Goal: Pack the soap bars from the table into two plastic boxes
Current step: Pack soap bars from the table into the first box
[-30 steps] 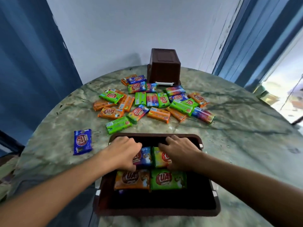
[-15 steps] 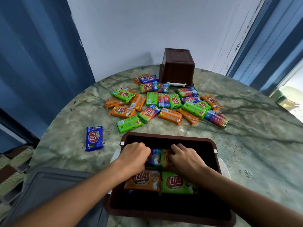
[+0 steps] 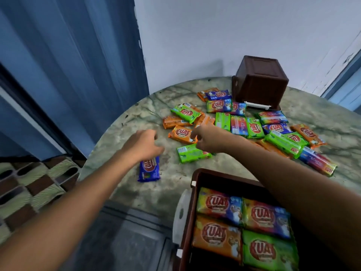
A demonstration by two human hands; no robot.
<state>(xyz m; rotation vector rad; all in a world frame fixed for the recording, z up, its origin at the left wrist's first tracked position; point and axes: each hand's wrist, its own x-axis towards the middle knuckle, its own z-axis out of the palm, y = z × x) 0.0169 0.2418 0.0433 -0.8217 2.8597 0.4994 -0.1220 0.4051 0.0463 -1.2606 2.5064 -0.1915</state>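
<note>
Reaching out over the counter [image 3: 136,192], both hands go for loose stock: the left hand [image 3: 143,145] hovers with loosely curled, empty fingers just above the lone blue soap bar [image 3: 149,170], the right hand [image 3: 207,138] likewise over the green soap bar [image 3: 193,153]. The near box [image 3: 195,175] holds four bars laid flat side by side, probably to save room; the far box [image 3: 259,83] sits upturned behind the pile.
</note>
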